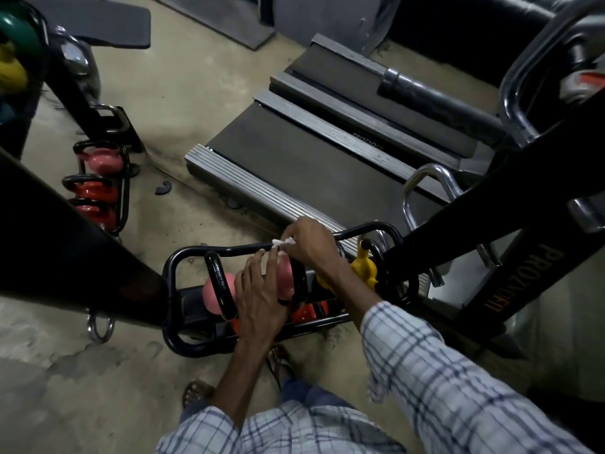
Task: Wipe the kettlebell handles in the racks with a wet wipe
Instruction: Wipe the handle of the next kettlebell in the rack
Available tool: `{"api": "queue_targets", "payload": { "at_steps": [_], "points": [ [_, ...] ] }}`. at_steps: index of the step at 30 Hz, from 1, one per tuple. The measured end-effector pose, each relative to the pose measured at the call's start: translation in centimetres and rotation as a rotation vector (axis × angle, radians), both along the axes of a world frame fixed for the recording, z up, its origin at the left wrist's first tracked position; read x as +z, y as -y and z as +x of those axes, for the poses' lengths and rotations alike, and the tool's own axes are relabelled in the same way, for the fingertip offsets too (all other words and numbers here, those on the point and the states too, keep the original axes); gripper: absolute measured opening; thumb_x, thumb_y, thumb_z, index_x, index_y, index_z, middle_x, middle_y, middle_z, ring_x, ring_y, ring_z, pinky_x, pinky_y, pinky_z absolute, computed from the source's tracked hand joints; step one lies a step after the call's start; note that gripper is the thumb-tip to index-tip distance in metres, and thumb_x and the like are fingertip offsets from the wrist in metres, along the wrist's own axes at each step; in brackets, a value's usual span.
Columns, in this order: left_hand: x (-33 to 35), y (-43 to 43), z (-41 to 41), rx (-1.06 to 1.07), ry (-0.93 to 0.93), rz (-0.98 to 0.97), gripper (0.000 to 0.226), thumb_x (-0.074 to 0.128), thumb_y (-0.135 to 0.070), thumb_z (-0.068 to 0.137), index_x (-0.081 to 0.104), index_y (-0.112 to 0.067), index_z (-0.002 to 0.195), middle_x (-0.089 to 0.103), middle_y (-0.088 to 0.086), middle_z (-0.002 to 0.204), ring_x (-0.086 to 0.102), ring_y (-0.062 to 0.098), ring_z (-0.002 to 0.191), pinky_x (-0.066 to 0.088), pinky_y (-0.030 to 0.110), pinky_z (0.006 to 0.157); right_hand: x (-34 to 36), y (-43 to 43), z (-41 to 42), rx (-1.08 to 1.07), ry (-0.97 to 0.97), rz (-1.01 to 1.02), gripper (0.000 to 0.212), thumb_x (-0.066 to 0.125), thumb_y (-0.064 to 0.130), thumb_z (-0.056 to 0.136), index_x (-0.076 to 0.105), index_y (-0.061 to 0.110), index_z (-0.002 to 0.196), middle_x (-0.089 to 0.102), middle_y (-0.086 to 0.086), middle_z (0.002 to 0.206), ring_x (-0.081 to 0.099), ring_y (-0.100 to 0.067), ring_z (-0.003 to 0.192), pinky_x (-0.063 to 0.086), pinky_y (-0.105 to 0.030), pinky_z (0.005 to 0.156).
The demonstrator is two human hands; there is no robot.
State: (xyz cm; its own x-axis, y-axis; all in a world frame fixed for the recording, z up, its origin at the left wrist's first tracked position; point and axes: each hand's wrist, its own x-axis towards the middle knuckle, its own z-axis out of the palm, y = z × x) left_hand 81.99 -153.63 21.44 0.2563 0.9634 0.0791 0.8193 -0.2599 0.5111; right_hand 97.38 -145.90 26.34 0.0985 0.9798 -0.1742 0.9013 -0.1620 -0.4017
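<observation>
A low black tube rack (183,326) in front of me holds several kettlebells. My right hand (311,240) pinches a white wet wipe (282,243) just above the black handle (298,276) of a pink kettlebell (285,276). My left hand (262,290) lies with straight fingers against that same pink kettlebell, below the wipe. Another pink kettlebell (212,294) with a black handle (221,283) sits to the left. A yellow kettlebell (361,268) stands to the right, and a red one (304,314) shows on the lower level.
A second rack (124,188) at the left holds pink and red kettlebells. Two treadmill decks (294,158) lie beyond the rack. Black machine uprights (491,257) cross at right and lower left. My sandalled feet (278,358) stand on the concrete floor close to the rack.
</observation>
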Motion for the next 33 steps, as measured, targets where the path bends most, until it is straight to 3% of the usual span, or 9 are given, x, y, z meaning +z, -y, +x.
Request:
{"api": "queue_targets", "payload": {
  "at_steps": [2, 7, 11, 15, 17, 22, 27, 30, 33],
  "points": [
    [0.0, 0.1, 0.0, 0.012, 0.01, 0.005, 0.106, 0.081, -0.055, 0.067, 0.034, -0.019, 0.155, 0.042, 0.012, 0.151, 0.042, 0.032, 0.137, 0.035, 0.048, 0.109, -0.2, -2.1, 0.3, -0.035, -0.039, -0.059, 0.026, 0.074, 0.048, 0.08, 0.08, 0.023, 0.078, 0.073, 0.001, 0.073, 0.067, -0.018, 0.071, 0.045, -0.026, 0.061],
    [0.4, 0.0, -0.5, -0.019, 0.034, -0.041, 0.115, 0.082, -0.056, 0.059, 0.031, -0.022, 0.156, 0.039, 0.013, 0.153, 0.037, 0.032, 0.141, 0.033, 0.052, 0.112, -1.5, -2.4, 1.9, -0.172, -0.281, -0.147, 0.012, 0.08, 0.026, 0.074, 0.081, 0.014, 0.076, 0.074, -0.004, 0.07, 0.069, -0.017, 0.07, 0.057, -0.04, 0.068],
    [0.7, -0.4, -0.5, -0.052, 0.049, -0.049, 0.109, 0.068, -0.063, 0.064, 0.026, -0.024, 0.157, 0.038, 0.012, 0.153, 0.036, 0.03, 0.142, 0.033, 0.05, 0.113, -1.2, 1.7, 1.2, -0.253, -0.33, 0.076, 0.02, 0.078, 0.037, 0.08, 0.079, 0.017, 0.078, 0.071, 0.005, 0.07, 0.066, -0.01, 0.068, 0.052, -0.03, 0.063],
    [0.6, -1.3, -0.6, -0.11, 0.047, -0.086, 0.116, 0.082, -0.051, 0.064, 0.019, -0.026, 0.159, 0.034, 0.01, 0.155, 0.033, 0.028, 0.142, 0.026, 0.047, 0.114, -1.6, 7.2, 0.2, -0.157, -0.353, 0.352, 0.013, 0.079, 0.03, 0.082, 0.073, 0.02, 0.078, 0.058, 0.012, 0.074, 0.056, 0.001, 0.067, 0.042, -0.015, 0.06],
    [0.7, -1.9, -0.7, -0.162, 0.021, -0.115, 0.114, 0.083, -0.047, 0.065, 0.021, -0.029, 0.159, 0.033, 0.012, 0.154, 0.034, 0.03, 0.141, 0.024, 0.048, 0.114, -2.2, 9.4, -0.1, -0.079, -0.317, 0.377, 0.006, 0.078, 0.023, 0.084, 0.072, 0.022, 0.083, 0.051, 0.016, 0.081, 0.05, 0.006, 0.068, 0.037, -0.01, 0.061],
    [0.9, -3.0, -1.1, -0.309, -0.092, -0.205, 0.113, 0.083, -0.045, 0.07, 0.013, -0.039, 0.159, 0.028, 0.012, 0.157, 0.03, 0.03, 0.145, 0.022, 0.051, 0.117, -3.2, 12.9, -1.3, 0.08, -0.104, 0.491, 0.006, 0.069, 0.02, 0.087, 0.068, 0.017, 0.092, 0.055, -0.001, 0.088, 0.049, -0.012, 0.075, 0.039, -0.023, 0.058],
    [1.6, -4.1, -1.6, -0.354, -0.157, -0.201, 0.112, 0.081, -0.03, 0.072, 0.01, -0.048, 0.157, 0.031, 0.012, 0.155, 0.03, 0.027, 0.144, 0.021, 0.049, 0.115, -3.7, 14.7, -1.8, 0.131, -0.01, 0.543, 0.039, 0.077, 0.007, 0.078, 0.068, 0.017, 0.114, 0.057, -0.006, 0.104, 0.05, -0.015, 0.081, 0.032, -0.017, 0.069],
    [1.9, -4.2, -1.7, -0.342, -0.149, -0.207, 0.108, 0.08, -0.031, 0.072, 0.014, -0.051, 0.155, 0.032, 0.012, 0.154, 0.032, 0.027, 0.143, 0.022, 0.049, 0.115, -4.6, 15.0, -1.8, 0.014, -0.116, 0.501, 0.016, 0.073, 0.013, 0.083, 0.075, 0.016, 0.098, 0.057, -0.002, 0.09, 0.051, -0.011, 0.077, 0.043, -0.018, 0.063],
    [2.2, -3.9, -1.6, -0.321, -0.123, -0.231, 0.11, 0.085, -0.037, 0.068, 0.019, -0.05, 0.155, 0.035, 0.01, 0.153, 0.034, 0.027, 0.142, 0.024, 0.05, 0.115, -4.8, 15.4, -2.0, -0.249, -0.443, 0.473, 0.006, 0.073, 0.009, 0.081, 0.073, 0.015, 0.081, 0.056, 0.004, 0.089, 0.058, -0.004, 0.078, 0.043, -0.013, 0.066]
  ]
}}
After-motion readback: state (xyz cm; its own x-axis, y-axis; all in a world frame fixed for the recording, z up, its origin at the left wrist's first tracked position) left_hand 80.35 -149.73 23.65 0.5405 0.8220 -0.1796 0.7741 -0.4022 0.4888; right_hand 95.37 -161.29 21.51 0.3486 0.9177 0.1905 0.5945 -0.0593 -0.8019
